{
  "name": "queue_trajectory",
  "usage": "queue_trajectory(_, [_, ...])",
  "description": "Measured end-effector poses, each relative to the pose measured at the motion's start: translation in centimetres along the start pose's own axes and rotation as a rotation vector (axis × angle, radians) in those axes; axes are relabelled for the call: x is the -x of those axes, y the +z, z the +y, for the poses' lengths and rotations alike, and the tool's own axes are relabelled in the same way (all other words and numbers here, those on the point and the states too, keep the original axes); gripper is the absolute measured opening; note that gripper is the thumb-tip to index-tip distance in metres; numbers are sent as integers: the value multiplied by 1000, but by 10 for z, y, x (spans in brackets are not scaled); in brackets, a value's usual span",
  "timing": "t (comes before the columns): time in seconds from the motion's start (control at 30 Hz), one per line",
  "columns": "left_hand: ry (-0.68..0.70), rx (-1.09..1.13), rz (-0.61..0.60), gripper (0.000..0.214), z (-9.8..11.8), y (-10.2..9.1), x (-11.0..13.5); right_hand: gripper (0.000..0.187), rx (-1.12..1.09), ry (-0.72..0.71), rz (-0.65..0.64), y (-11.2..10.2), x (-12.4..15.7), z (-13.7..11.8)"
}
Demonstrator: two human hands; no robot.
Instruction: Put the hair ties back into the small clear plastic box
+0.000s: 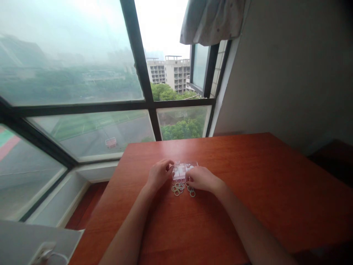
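A small clear plastic box (179,171) with compartments lies on the wooden table, with some pale contents that are too small to name. My left hand (160,173) grips the box's left side between thumb and fingers. Just in front of the box is a loose cluster of thin pale rings (180,186), several of them overlapping. My right hand (202,179) is at the box's right front corner, its fingers bent together and pointing down over a few more rings (192,193). Whatever those fingertips hold, if anything, is hidden.
The reddish-brown table (248,165) reaches toward large dark-framed windows (150,105). A grey wall (281,73) rises on the right, and a bunched curtain (212,22) hangs above the open pane. At lower left, a white cable (56,254) is plugged into a socket.
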State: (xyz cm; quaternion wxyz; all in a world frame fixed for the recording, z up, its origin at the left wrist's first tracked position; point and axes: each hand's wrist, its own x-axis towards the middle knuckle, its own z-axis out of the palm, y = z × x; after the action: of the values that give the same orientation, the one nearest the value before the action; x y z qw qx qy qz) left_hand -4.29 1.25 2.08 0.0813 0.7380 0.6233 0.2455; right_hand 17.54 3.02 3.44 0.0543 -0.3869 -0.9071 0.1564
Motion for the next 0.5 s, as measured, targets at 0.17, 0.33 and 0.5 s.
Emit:
queue_trajectory(0.17, [30,-5,-48,18,9,-7,3,12,-137,-15,81,-8,2,4])
queue_trajectory(0.33, [165,-46,-221,14,28,-9,8,10,-306,49,249,-17,0,14])
queue_trajectory(0.5, [221,-103,-291,17,51,-8,13,10,-373,148,399,-18,-4,21])
